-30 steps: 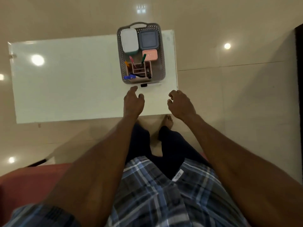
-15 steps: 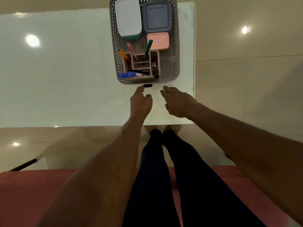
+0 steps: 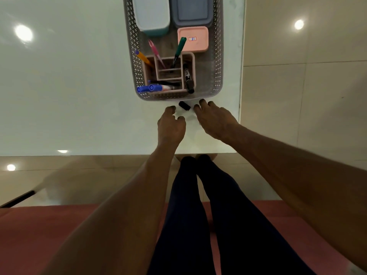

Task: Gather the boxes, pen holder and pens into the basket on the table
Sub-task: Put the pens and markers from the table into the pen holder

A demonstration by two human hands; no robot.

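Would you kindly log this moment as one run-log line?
basket: boxes, pen holder, pens inside | black cap: on table, outside basket | left hand: empty | right hand: empty, beside cap

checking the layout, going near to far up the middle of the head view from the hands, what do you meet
left hand → black cap → basket near rim → pen holder → pink box → grey box

A room in a home, by its furnishings. A low white table (image 3: 69, 96) stands on a glossy beige tiled floor (image 3: 297, 96) that mirrors round ceiling lights (image 3: 299, 24). A red seat (image 3: 49, 225) spans the near edge. On the table a grey basket (image 3: 217, 66) holds lidded plastic boxes (image 3: 151, 14) and a pink pen holder (image 3: 168, 76) with pens (image 3: 179, 48).
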